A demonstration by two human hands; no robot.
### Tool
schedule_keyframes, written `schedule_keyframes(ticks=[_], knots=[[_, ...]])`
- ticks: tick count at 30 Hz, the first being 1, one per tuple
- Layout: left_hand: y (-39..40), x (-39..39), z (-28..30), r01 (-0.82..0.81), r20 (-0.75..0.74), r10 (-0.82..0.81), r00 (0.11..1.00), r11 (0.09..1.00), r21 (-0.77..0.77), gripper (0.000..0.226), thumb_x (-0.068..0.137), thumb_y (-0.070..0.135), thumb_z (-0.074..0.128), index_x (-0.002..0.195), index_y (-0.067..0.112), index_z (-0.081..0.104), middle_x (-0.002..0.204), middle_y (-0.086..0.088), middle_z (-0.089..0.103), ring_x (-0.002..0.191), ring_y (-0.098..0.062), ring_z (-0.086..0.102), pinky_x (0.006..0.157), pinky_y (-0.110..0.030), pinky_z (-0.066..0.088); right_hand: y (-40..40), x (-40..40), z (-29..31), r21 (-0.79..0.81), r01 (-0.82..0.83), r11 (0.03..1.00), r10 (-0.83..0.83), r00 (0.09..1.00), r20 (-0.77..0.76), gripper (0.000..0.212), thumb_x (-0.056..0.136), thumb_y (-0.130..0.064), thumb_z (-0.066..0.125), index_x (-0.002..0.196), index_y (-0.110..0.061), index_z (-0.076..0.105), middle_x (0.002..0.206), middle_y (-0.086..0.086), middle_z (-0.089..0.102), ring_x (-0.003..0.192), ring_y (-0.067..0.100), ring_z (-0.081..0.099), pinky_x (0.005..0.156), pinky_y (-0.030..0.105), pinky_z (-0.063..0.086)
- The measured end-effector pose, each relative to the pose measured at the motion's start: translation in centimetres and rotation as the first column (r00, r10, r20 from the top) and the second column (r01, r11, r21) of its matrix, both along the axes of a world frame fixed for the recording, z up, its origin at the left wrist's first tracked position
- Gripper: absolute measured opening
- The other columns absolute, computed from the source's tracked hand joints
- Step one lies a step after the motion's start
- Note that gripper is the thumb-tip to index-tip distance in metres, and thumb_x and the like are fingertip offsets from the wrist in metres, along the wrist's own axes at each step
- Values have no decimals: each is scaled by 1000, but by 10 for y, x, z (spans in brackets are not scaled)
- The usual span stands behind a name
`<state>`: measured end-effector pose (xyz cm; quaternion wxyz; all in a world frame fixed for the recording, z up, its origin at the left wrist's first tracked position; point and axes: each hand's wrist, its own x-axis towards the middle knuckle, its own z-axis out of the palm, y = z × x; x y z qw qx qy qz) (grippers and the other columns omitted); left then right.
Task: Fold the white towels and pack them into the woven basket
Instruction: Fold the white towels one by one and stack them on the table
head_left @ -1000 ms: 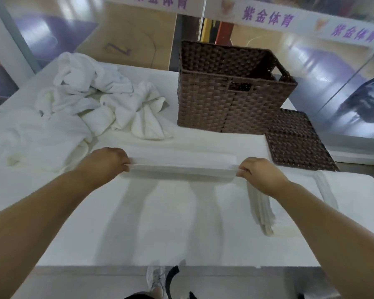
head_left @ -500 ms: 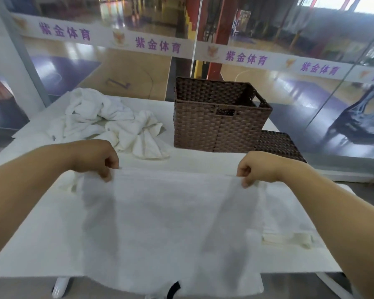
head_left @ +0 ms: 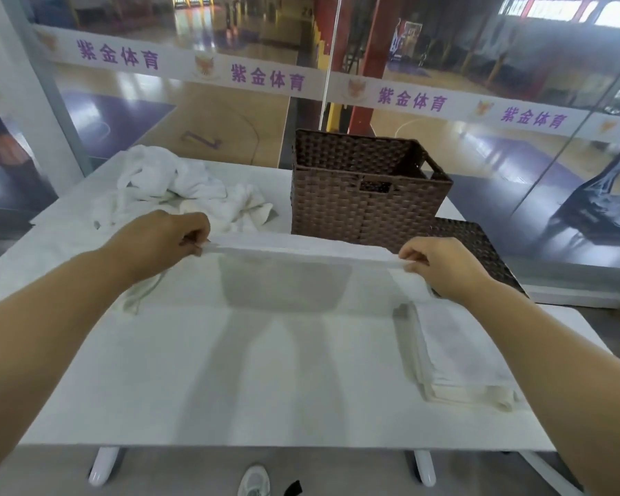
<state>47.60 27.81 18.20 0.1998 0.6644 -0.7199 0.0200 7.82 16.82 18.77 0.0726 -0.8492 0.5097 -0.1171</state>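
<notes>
I hold a white towel (head_left: 301,250) stretched flat and level above the table, seen almost edge-on. My left hand (head_left: 165,238) pinches its left corner and my right hand (head_left: 441,263) pinches its right corner. The towel casts a grey shadow on the table below. The brown woven basket (head_left: 366,195) stands just beyond the towel, open at the top. A heap of crumpled white towels (head_left: 179,187) lies at the back left. A stack of folded white towels (head_left: 459,356) rests near my right forearm.
The white table (head_left: 265,381) reaches to its front edge near me. The basket's woven lid (head_left: 480,245) lies flat to the right of the basket, partly behind my right hand. A glass wall with a purple-lettered band stands behind the table. My shoe shows below.
The towel hung down as a wide sheet in front of me half a second ago. Now both hands have moved forward and it lies level over the table.
</notes>
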Motion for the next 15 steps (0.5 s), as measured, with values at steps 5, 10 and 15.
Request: schedule_keyframes(ticks=[5, 10, 15], knots=[[41, -20, -88, -23, 33, 12, 999, 934, 357, 34, 86, 11, 59, 75, 34, 36, 63, 15, 46, 56, 2, 41, 49, -14, 26, 30, -11, -80, 225, -40, 974, 92, 970, -226, 16, 87, -8, 59, 90, -23, 62, 93, -2, 64, 79, 11, 56, 69, 25, 40], [77, -34, -154, 44, -67, 9, 998, 659, 751, 34, 83, 9, 61, 77, 37, 43, 82, 12, 56, 74, -2, 55, 66, -19, 43, 68, -17, -141, 632, -34, 775, 271, 920, -284, 21, 87, -4, 60, 88, -24, 54, 76, -14, 48, 80, 10, 56, 60, 6, 38], [69, -30, -169, 84, -102, 4, 995, 526, 846, 30, 80, 7, 65, 91, 32, 52, 89, 13, 53, 84, -3, 51, 65, -10, 36, 60, -11, -158, 746, 33, 665, 295, 906, -304, 26, 83, -8, 69, 107, -17, 66, 79, -17, 50, 71, -1, 48, 64, 12, 40]])
